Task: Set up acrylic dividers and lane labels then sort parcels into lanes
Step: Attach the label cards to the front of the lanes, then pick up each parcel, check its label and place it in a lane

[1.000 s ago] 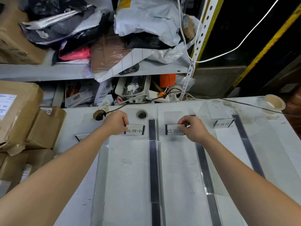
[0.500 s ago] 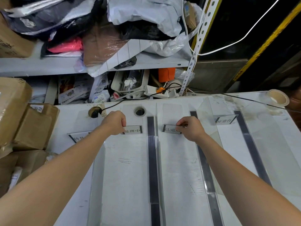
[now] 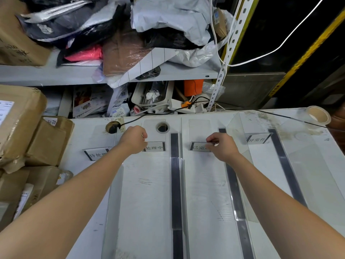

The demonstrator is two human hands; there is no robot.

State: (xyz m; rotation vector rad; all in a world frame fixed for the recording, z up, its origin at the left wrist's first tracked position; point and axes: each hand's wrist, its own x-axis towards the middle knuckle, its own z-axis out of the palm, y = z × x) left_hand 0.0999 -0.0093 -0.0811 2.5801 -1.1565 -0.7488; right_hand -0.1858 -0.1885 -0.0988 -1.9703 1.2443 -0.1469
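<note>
White table (image 3: 149,193) – stacked cardboard parcels (image 3: 18,124) at its left edge. Clear acrylic dividers (image 3: 182,184) stand upright along dark strips, making lanes. Left hand (image 3: 133,140) curled tight against the left end of the second label (image 3: 155,147); can't tell whether it grips. Right hand (image 3: 223,146) pinches the third label (image 3: 198,146) at its upper right edge. Both labels sit at the far end of neighbouring lanes – tape roll (image 3: 318,114) in the far right corner.

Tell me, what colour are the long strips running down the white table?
Black; the strips show best in the head view.
</note>
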